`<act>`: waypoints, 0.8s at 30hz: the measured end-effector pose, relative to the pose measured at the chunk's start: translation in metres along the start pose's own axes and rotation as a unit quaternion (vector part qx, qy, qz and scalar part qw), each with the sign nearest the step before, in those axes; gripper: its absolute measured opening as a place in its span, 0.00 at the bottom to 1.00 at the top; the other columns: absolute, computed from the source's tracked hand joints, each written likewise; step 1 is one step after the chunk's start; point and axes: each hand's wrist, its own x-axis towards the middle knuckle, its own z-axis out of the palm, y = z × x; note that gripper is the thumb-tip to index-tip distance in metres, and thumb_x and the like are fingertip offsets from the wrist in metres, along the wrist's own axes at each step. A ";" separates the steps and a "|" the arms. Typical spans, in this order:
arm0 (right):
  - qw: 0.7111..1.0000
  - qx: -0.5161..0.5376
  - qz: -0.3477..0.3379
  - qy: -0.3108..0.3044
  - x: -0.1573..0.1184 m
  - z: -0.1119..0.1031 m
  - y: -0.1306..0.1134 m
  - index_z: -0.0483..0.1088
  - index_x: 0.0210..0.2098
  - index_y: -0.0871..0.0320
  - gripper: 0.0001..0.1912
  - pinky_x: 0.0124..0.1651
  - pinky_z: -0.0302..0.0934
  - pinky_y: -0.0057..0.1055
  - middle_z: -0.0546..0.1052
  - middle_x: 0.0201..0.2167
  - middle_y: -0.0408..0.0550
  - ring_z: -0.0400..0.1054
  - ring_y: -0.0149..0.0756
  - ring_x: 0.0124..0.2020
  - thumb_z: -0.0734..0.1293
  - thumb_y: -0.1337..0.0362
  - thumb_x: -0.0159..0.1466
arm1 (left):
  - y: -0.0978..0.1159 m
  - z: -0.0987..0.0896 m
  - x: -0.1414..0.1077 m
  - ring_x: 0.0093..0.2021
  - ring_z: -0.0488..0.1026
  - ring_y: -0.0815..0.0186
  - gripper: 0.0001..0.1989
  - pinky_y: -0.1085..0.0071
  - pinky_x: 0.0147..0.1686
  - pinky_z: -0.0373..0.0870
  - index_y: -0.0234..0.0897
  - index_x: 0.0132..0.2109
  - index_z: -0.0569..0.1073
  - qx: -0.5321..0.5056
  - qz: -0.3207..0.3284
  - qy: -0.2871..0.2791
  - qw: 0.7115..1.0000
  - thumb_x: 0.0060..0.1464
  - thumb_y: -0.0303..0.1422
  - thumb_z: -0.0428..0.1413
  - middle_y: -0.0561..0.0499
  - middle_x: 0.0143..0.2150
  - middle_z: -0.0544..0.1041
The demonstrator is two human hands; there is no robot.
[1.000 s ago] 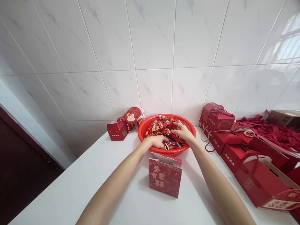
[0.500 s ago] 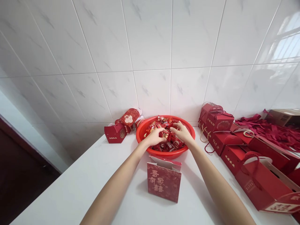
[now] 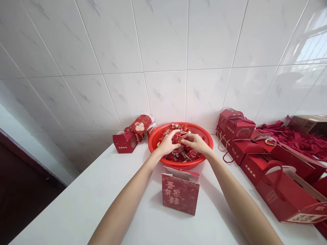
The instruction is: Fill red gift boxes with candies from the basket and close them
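Both hands meet above a red plastic basket (image 3: 183,165) heaped with wrapped candies (image 3: 192,153). In my left hand (image 3: 168,143), fingers curve round a small red-wrapped candy (image 3: 177,138). The fingertips of my right hand (image 3: 196,143) pinch the same candy from the other side. Nearer to me, between my forearms, a dark red gift box (image 3: 180,194) with pale lettering stands upright on the white table, its top flaps open. What is inside the box is hidden.
Several small red boxes (image 3: 125,142) stand left of the basket by the tiled wall. Along the right runs a row of red handled gift boxes (image 3: 283,194). Behind them lie dark red ribbons (image 3: 296,137) and a cardboard box (image 3: 310,123). The table's left edge slants toward me.
My right hand has moved left, closing its fingers on the candy in my left hand. My left hand has lifted slightly. The view has shifted a little.
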 end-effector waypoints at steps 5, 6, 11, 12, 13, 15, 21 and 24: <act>0.999 0.014 0.006 0.040 0.001 -0.002 0.004 0.76 0.31 0.58 0.15 0.36 0.66 0.33 0.78 0.27 0.45 0.72 0.39 0.31 0.74 0.52 0.54 | -0.006 0.004 0.000 0.49 0.77 0.61 0.43 0.65 0.48 0.74 0.38 0.69 0.55 -0.141 -0.064 -0.044 0.987 0.48 0.23 0.62 0.40 0.57 0.72; 0.998 0.023 0.011 0.052 0.001 -0.003 0.005 0.76 0.30 0.58 0.15 0.36 0.66 0.33 0.78 0.28 0.46 0.72 0.39 0.31 0.74 0.52 0.53 | -0.007 0.005 0.000 0.45 0.77 0.63 0.42 0.66 0.46 0.75 0.38 0.69 0.56 -0.141 -0.064 -0.044 0.987 0.48 0.22 0.61 0.42 0.52 0.74; 0.996 0.045 0.020 0.078 0.002 -0.004 0.005 0.75 0.31 0.58 0.14 0.37 0.65 0.33 0.79 0.29 0.46 0.72 0.38 0.32 0.72 0.54 0.53 | -0.008 0.006 0.002 0.41 0.76 0.67 0.38 0.70 0.44 0.74 0.38 0.66 0.61 -0.129 -0.054 -0.030 0.990 0.48 0.19 0.59 0.49 0.42 0.75; 0.995 0.046 0.018 0.091 0.002 -0.004 0.004 0.74 0.31 0.58 0.14 0.37 0.64 0.33 0.78 0.29 0.46 0.71 0.37 0.31 0.72 0.54 0.52 | -0.008 0.006 0.003 0.41 0.76 0.67 0.36 0.69 0.44 0.74 0.37 0.65 0.63 -0.121 -0.059 -0.021 0.991 0.48 0.19 0.58 0.49 0.42 0.75; 0.993 0.047 0.019 0.111 0.001 -0.004 0.003 0.74 0.30 0.58 0.13 0.36 0.63 0.32 0.78 0.27 0.45 0.71 0.36 0.30 0.72 0.54 0.52 | -0.009 0.005 0.003 0.41 0.76 0.67 0.33 0.69 0.45 0.74 0.36 0.62 0.66 -0.106 -0.063 -0.012 0.992 0.48 0.19 0.58 0.48 0.42 0.76; 0.985 0.052 0.028 0.160 0.001 -0.005 0.002 0.73 0.29 0.57 0.14 0.34 0.62 0.32 0.77 0.25 0.44 0.69 0.35 0.29 0.72 0.54 0.51 | -0.009 0.005 0.003 0.42 0.77 0.64 0.23 0.68 0.46 0.74 0.33 0.53 0.73 -0.055 -0.064 -0.018 0.996 0.48 0.19 0.58 0.46 0.42 0.78; 0.965 0.106 0.061 0.231 -0.002 -0.007 -0.001 0.72 0.33 0.57 0.19 0.28 0.60 0.29 0.75 0.26 0.44 0.67 0.34 0.27 0.73 0.50 0.50 | -0.003 0.005 0.002 0.44 0.78 0.59 0.13 0.69 0.46 0.73 0.36 0.43 0.80 0.117 -0.067 -0.271 0.953 0.47 0.30 0.62 0.49 0.44 0.83; 0.961 0.132 0.076 0.233 -0.002 -0.008 -0.002 0.72 0.32 0.58 0.21 0.26 0.59 0.27 0.74 0.25 0.43 0.66 0.33 0.26 0.74 0.49 0.47 | 0.000 0.007 0.004 0.49 0.77 0.58 0.17 0.70 0.48 0.70 0.39 0.48 0.80 0.174 -0.057 -0.326 0.927 0.48 0.32 0.60 0.50 0.50 0.82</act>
